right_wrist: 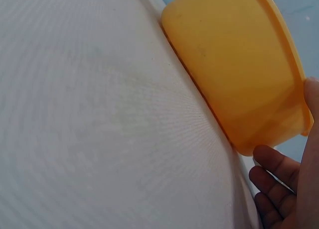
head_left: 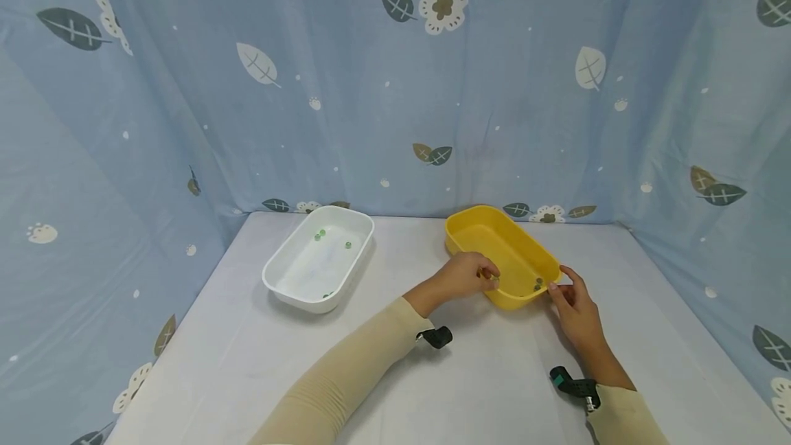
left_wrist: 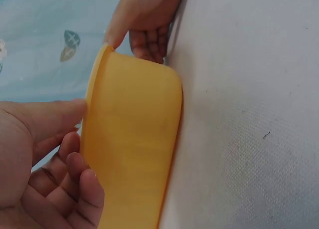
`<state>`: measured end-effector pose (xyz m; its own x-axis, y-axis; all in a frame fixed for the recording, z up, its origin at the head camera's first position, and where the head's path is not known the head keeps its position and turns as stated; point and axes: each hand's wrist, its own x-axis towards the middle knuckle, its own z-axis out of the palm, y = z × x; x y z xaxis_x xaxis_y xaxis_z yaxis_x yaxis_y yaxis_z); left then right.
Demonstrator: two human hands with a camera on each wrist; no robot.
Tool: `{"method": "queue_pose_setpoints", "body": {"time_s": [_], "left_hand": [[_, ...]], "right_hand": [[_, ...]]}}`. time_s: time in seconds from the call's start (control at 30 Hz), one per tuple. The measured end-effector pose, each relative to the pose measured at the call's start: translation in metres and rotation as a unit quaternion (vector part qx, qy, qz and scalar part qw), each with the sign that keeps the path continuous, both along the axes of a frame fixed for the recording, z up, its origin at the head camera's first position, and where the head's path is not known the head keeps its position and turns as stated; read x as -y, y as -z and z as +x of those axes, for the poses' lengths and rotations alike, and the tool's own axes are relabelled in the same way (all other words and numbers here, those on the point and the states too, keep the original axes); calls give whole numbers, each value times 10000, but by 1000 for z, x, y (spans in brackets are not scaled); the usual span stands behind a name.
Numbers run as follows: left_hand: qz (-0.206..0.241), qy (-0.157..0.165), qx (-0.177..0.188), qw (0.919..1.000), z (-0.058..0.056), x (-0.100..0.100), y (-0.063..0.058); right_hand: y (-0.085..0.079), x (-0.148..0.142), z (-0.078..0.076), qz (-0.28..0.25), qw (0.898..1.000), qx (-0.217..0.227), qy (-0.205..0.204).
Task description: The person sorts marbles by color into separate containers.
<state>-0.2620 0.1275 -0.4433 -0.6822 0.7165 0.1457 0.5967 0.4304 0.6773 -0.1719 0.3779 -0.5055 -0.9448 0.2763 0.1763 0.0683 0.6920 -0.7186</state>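
A yellow plastic basin (head_left: 519,246) sits on the table at the right, with a few greenish glass marbles (head_left: 538,285) in its near right corner. My left hand (head_left: 460,276) is at the basin's near left rim with fingers curled; thumb and index finger pinch what looks like a small marble, mostly hidden by the fingers. At the near right corner, my right hand (head_left: 575,307) holds the rim between thumb and index finger. In the right wrist view, the other fingers (right_wrist: 276,164) are loosely bent beside the outer wall (right_wrist: 229,74).
To the left stands a white basin (head_left: 296,299) with several green marbles (head_left: 319,234) inside. A white cloth covers the table (head_left: 216,362). Behind and at both sides hangs a blue patterned curtain (head_left: 346,108). Black wrist cameras (head_left: 437,337) are strapped near each hand.
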Motion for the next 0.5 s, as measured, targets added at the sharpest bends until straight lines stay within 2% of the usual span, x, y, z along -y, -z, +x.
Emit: {"method": "queue_pose_setpoints", "body": {"time_s": [0.27,0.5], "left_hand": [[-59,11,-56,10000,0,0,2],[126,41,25,9999,0,6,2]], "right_hand": [[-1,1,1,13,10000,-28,-8],[0,0,0,-4,10000,13,-18]]}}
